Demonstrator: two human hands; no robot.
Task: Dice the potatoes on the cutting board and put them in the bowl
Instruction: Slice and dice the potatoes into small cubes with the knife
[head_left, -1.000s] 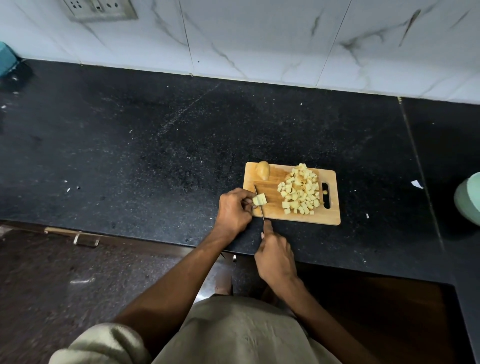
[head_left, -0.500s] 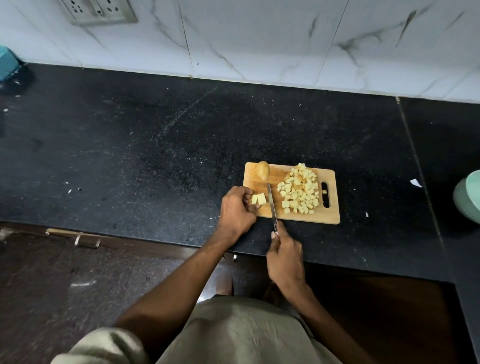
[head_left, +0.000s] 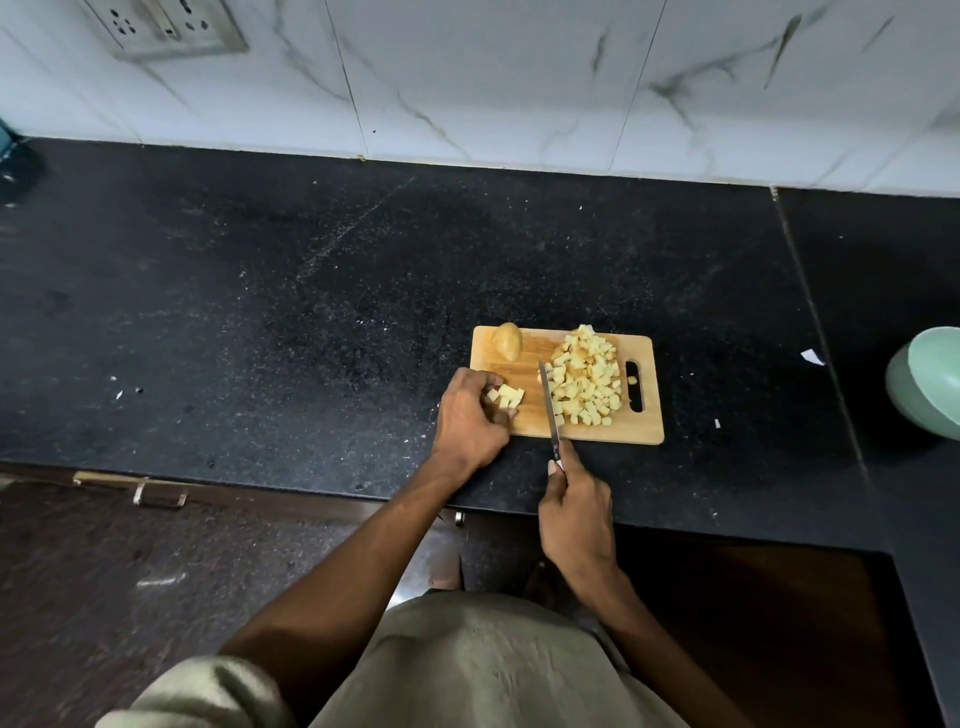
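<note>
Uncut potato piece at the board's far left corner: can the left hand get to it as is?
Probably yes. The potato piece lies just beyond the left hand with bare cutting board between; the knife sits off to the right. The hand must first release the small cubes.

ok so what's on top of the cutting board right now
On the cutting board: a heap of potato cubes, a few fresh-cut pieces by the left hand, one uncut potato, and the knife blade. Anything beneath the heap or fingers is hidden.
</note>
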